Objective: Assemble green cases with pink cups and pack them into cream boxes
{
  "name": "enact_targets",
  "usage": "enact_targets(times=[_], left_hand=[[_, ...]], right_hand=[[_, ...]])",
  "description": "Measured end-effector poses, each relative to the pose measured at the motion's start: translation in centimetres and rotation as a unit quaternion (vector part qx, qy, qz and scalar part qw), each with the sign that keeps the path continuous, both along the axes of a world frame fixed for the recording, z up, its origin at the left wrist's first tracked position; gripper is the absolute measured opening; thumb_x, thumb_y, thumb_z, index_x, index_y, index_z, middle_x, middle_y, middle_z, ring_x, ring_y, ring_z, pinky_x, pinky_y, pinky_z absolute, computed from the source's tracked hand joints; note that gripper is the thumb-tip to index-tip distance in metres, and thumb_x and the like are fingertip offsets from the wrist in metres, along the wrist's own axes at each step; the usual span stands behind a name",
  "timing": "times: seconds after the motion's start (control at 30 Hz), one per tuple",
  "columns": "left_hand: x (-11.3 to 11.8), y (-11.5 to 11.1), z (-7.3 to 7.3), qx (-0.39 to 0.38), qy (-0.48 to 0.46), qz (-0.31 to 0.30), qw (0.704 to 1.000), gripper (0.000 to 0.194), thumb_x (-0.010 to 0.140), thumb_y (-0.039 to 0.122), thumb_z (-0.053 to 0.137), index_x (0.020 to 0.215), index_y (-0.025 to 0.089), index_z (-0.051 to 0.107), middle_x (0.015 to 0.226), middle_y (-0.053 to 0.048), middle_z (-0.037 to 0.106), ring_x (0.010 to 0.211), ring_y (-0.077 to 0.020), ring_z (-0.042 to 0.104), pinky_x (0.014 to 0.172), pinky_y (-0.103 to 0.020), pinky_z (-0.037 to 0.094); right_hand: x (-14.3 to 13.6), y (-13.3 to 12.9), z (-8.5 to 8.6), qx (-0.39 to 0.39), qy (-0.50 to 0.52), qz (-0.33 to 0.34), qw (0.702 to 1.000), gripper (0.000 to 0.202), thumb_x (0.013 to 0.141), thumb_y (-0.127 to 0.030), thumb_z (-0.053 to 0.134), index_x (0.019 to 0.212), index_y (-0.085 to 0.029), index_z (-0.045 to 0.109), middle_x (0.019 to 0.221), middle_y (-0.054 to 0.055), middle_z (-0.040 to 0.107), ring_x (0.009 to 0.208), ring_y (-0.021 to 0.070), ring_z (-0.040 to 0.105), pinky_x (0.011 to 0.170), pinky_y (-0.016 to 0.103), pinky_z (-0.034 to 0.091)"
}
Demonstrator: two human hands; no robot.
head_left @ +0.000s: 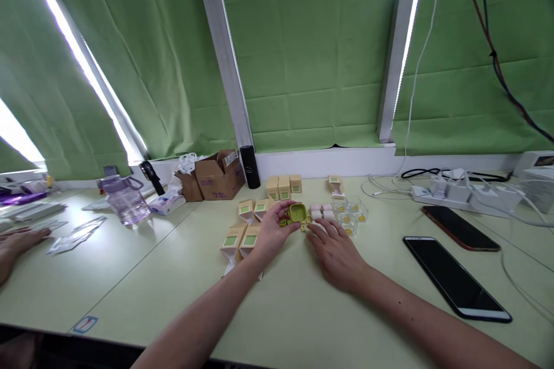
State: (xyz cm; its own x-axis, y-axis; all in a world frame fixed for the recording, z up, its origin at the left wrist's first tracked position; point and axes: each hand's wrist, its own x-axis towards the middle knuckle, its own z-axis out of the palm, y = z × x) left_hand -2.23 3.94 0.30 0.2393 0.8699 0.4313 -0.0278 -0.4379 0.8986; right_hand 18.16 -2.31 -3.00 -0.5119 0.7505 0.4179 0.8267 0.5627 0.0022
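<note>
My left hand (273,232) grips a small square green cup (297,213) between thumb and fingers, its hollow side facing me. Close by on the right, my right hand (335,253) lies palm down with its fingers stretched forward. Its fingertips reach small yellow-green pieces (304,227); whether they touch cannot be made out. Just beyond are several pink-and-white cylindrical pieces (322,211). Clear plastic cups (348,220) with yellow centres sit to their right. Several small cardboard boxes (234,237) with green labels stand left of my left hand, and more small boxes (284,187) stand behind.
Two phones (454,277) and a power strip (467,196) with tangled cables are on the right. A purple water bottle (125,200), an open cardboard carton (220,176) and a black cylinder (250,167) stand leftward. Another person's hand (19,245) rests at far left.
</note>
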Motion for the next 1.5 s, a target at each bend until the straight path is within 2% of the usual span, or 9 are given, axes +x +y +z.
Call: enact_targets(times=[0.2, 0.5, 0.67, 0.83, 1.0, 1.1, 1.23, 1.37, 1.5], left_hand=[[-0.1, -0.1, 0.1, 0.001, -0.011, -0.016, 1.000, 0.050, 0.072, 0.014, 0.083, 0.120, 0.021, 0.067, 0.126, -0.009, 0.072, 0.116, -0.0240, 0.068, 0.101, -0.038, 0.053], [-0.1, -0.3, 0.4, 0.000, 0.000, 0.000, 1.000, 0.051, 0.073, 0.016, 0.083, 0.120, 0.021, 0.066, 0.126, -0.011, 0.073, 0.118, -0.0255, 0.068, 0.098, -0.039, 0.055], [0.1, -0.7, 0.6, -0.005, -0.003, 0.010, 1.000, 0.051, 0.072, 0.018, 0.083, 0.119, 0.020, 0.065, 0.125, -0.010, 0.072, 0.115, -0.0247, 0.069, 0.099, -0.040, 0.055], [0.4, -1.2, 0.6, -0.004, 0.029, 0.012, 0.999, 0.049, 0.074, 0.017, 0.082, 0.120, 0.019, 0.066, 0.126, -0.013, 0.072, 0.116, -0.0271, 0.069, 0.095, -0.041, 0.058], [0.7, -1.3, 0.4, 0.005, 0.051, 0.022, 0.998, 0.050, 0.074, 0.010, 0.079, 0.121, 0.019, 0.066, 0.126, -0.012, 0.073, 0.118, -0.0268, 0.068, 0.100, -0.042, 0.055], [0.8, -1.5, 0.3, 0.003, 0.056, 0.028, 0.998, 0.051, 0.073, 0.008, 0.078, 0.120, 0.020, 0.065, 0.126, -0.011, 0.072, 0.119, -0.0266, 0.068, 0.101, -0.043, 0.055], [1.1, -1.6, 0.2, 0.013, 0.069, 0.029, 0.997, 0.049, 0.073, 0.008, 0.079, 0.119, 0.020, 0.067, 0.126, -0.011, 0.072, 0.119, -0.0263, 0.068, 0.103, -0.043, 0.054], [1.3, -1.6, -0.2, 0.023, 0.091, 0.034, 0.995, 0.050, 0.072, 0.009, 0.081, 0.119, 0.020, 0.068, 0.127, -0.012, 0.071, 0.118, -0.0279, 0.067, 0.104, -0.046, 0.052], [1.4, -1.7, -0.6, 0.022, 0.107, 0.039, 0.993, 0.052, 0.071, 0.011, 0.083, 0.120, 0.020, 0.069, 0.127, -0.013, 0.070, 0.117, -0.0285, 0.066, 0.107, -0.049, 0.050]], right_hand=[[-1.2, 1.2, 0.5, 0.036, -0.054, 0.025, 0.998, 0.039, 0.093, -0.013, 0.053, 0.130, -0.013, 0.066, 0.145, 0.016, 0.062, 0.142, 0.0349, 0.046, 0.119, 0.054, 0.029], [-2.2, 1.7, 1.0, 0.061, -0.045, 0.008, 0.997, 0.023, 0.096, -0.007, 0.052, 0.103, -0.016, 0.073, 0.107, 0.013, 0.074, 0.123, 0.0320, 0.057, 0.110, 0.049, 0.036], [-1.6, 0.5, 0.6, 0.096, -0.007, 0.038, 0.995, 0.022, 0.086, -0.002, 0.059, 0.091, -0.018, 0.072, 0.094, 0.010, 0.074, 0.100, 0.0272, 0.061, 0.099, 0.042, 0.038], [-1.0, -0.7, 0.4, 0.107, 0.054, 0.004, 0.993, 0.026, 0.082, 0.004, 0.053, 0.076, -0.018, 0.066, 0.076, 0.007, 0.068, 0.078, 0.0225, 0.060, 0.080, 0.037, 0.039], [-0.5, -1.6, 1.2, 0.031, 0.215, 0.045, 0.975, 0.024, 0.091, -0.005, 0.050, 0.092, -0.021, 0.068, 0.086, 0.006, 0.071, 0.082, 0.0223, 0.062, 0.074, 0.035, 0.043], [-0.4, -1.7, 1.8, -0.060, 0.371, 0.093, 0.922, 0.019, 0.097, -0.020, 0.053, 0.101, -0.024, 0.071, 0.097, 0.007, 0.072, 0.087, 0.0215, 0.065, 0.075, 0.034, 0.050], [-0.2, -1.0, 2.3, -0.159, 0.552, 0.083, 0.814, 0.022, 0.091, -0.044, 0.066, 0.095, -0.024, 0.076, 0.093, 0.007, 0.074, 0.077, 0.0199, 0.065, 0.064, 0.031, 0.051], [0.3, -0.2, 2.6, -0.232, 0.663, 0.034, 0.711, 0.045, 0.072, -0.059, 0.082, 0.092, -0.019, 0.077, 0.079, 0.005, 0.071, 0.053, 0.0098, 0.045, 0.047, 0.025, 0.037], [0.8, 0.3, 2.5, -0.292, 0.720, 0.008, 0.630, 0.054, 0.061, -0.065, 0.088, 0.079, -0.016, 0.072, 0.061, -0.003, 0.055, 0.048, 0.0048, 0.029, 0.044, 0.021, 0.024]])
